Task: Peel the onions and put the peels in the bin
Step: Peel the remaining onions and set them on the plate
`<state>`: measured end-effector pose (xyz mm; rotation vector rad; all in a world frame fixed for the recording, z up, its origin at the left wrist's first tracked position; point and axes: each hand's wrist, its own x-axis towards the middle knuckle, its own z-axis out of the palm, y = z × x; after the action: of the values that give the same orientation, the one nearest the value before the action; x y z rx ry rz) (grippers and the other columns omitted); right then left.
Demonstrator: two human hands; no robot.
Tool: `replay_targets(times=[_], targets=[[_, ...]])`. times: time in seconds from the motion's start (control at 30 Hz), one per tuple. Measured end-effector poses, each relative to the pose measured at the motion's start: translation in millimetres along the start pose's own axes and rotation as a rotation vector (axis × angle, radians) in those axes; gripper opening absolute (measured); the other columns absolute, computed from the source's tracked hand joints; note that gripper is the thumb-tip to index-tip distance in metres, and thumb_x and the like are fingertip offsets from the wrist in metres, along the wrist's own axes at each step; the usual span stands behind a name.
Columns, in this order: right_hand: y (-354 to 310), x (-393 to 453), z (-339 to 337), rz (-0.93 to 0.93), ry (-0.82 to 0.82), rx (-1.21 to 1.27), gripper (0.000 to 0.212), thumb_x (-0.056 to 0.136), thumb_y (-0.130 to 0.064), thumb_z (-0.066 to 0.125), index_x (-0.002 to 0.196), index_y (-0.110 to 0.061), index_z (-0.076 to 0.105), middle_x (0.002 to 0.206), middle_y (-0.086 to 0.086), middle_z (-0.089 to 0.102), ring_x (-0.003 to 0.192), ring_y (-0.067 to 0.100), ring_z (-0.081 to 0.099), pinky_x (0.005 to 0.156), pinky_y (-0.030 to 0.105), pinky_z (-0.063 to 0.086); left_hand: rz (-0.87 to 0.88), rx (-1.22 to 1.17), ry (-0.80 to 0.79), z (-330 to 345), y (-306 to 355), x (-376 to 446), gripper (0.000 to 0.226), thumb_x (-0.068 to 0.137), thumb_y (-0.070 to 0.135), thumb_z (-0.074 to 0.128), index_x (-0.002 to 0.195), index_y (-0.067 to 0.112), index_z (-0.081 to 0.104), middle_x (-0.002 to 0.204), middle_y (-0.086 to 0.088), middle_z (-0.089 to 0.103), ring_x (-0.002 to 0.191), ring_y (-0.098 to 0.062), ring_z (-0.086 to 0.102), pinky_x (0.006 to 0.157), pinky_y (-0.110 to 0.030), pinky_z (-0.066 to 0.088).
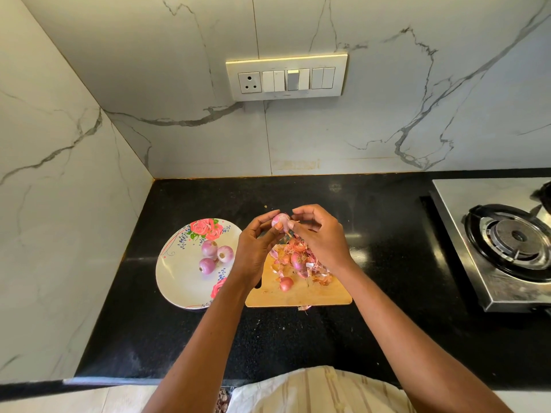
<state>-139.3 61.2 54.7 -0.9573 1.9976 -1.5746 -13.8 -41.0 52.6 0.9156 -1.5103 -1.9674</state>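
Above the far edge of the wooden cutting board, both hands meet around one small onion. The left hand holds it from below and the side, fingers curled up around it and the thumb laid against its near face. The right hand comes in from the other side with fingers bent, its thumb and fingertips pinching at the onion's skin on the right edge; whether a strip of skin is already lifted I cannot tell. The onion shows pale pink and partly bare.

Directly beneath the hands, a heap of peels lies on the board, papery pink and orange scraps, with at least one onion among them. An unpeeled onion sits apart from the heap, nearer the front of the board. One loose scrap of peel lies on the counter just off the board's front edge.

Left of the board, touching or nearly touching it, stands a white plate printed with red roses. Three peeled onions lie close together near its middle.

All of this rests on a black speckled counter. A steel gas stove stands well to the right. On the marble-patterned wall behind hangs a switch panel with a socket.
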Motion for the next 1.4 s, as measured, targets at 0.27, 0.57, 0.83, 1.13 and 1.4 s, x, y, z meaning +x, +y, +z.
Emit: replay_targets(times=[0.27,0.57,0.83,1.13,1.4], targets=[[-4,0,1,0.004,-0.006,0.055,0.032,0.085,-0.026,0.081,0.112,-0.019,0.065,0.102,-0.009,0.071,0.096,0.000,0.069,0.082,0.016,0.056,0.012,0.017,-0.017,1,6,-2,0.043,0.078,0.033,0.074,0.120,0.024,0.066,0.121,-0.004,0.071,0.114,-0.021,0.068,0.100,-0.039,0.055],[7,4,-3,0.029,0.121,-0.012,0.013,0.089,-0.014,0.076,0.101,-0.017,0.072,0.092,-0.010,0.071,0.087,-0.003,0.067,0.070,0.010,0.052,-0.056,-0.098,-0.112,-2,9,-9,0.031,0.093,0.023,0.063,0.124,0.019,0.064,0.125,-0.004,0.070,0.119,-0.022,0.066,0.095,-0.030,0.056],[34,7,-11,0.191,-0.002,-0.127,0.015,0.100,-0.023,0.063,0.109,-0.022,0.075,0.101,-0.008,0.074,0.090,0.007,0.072,0.080,0.029,0.060,-0.088,-0.171,-0.005,-7,9,-3,0.026,0.099,0.016,0.059,0.124,0.024,0.064,0.129,-0.005,0.066,0.118,-0.027,0.067,0.093,-0.032,0.058],[2,4,1,0.021,-0.062,-0.043,0.027,0.093,-0.033,0.072,0.118,-0.022,0.071,0.109,-0.010,0.073,0.101,0.004,0.069,0.084,0.022,0.059,-0.073,-0.171,-0.019,-1,6,0,0.034,0.098,0.016,0.063,0.131,0.019,0.061,0.128,-0.009,0.068,0.116,-0.026,0.069,0.098,-0.037,0.057],[0,1,6,-0.054,0.041,-0.111,0.022,0.092,-0.028,0.074,0.110,-0.017,0.077,0.100,-0.006,0.076,0.094,0.006,0.072,0.084,0.031,0.062,-0.041,-0.109,-0.036,0,7,1,0.033,0.100,0.014,0.059,0.133,0.015,0.061,0.128,-0.006,0.069,0.119,-0.022,0.067,0.102,-0.036,0.055]])
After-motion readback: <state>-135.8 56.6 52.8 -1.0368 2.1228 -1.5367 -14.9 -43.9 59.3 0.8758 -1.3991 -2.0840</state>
